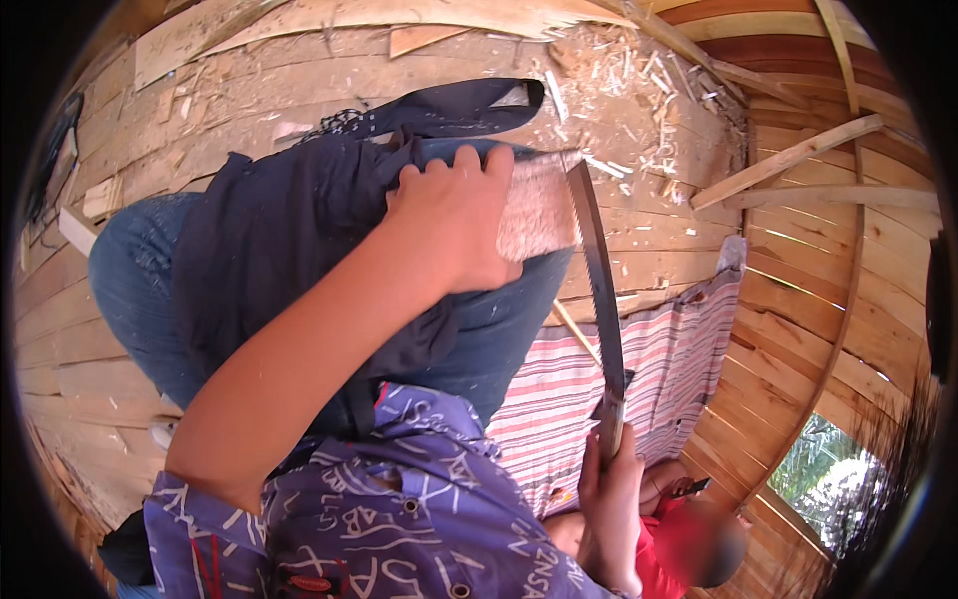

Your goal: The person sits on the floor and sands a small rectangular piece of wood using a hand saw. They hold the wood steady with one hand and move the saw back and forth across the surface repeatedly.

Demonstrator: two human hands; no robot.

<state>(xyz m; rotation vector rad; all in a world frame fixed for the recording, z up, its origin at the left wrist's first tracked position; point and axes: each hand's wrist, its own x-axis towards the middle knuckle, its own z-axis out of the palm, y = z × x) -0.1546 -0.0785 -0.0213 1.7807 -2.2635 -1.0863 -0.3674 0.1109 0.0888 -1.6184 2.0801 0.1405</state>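
A pale, rough-faced block of wood (541, 208) rests on my bent leg in blue jeans (499, 364). My left hand (454, 215) presses on its left end, fingers over the far edge and thumb on the near side. In my right hand (613, 499) is the handle of a handsaw (602, 290), gripped low on the right. Its long dark toothed blade reaches up and away to the block's right end, with the tip near the far right corner. Whether the teeth have entered the wood I cannot tell. Dark cloth (289, 250) covers part of my lap.
Wood shavings (649, 110) litter the plank floor (329, 80) beyond my legs. A striped cloth (659, 349) spreads to the right of the saw. Close by my right hand is another person in a red top (654, 559). Loose beams (788, 160) lean near the board wall.
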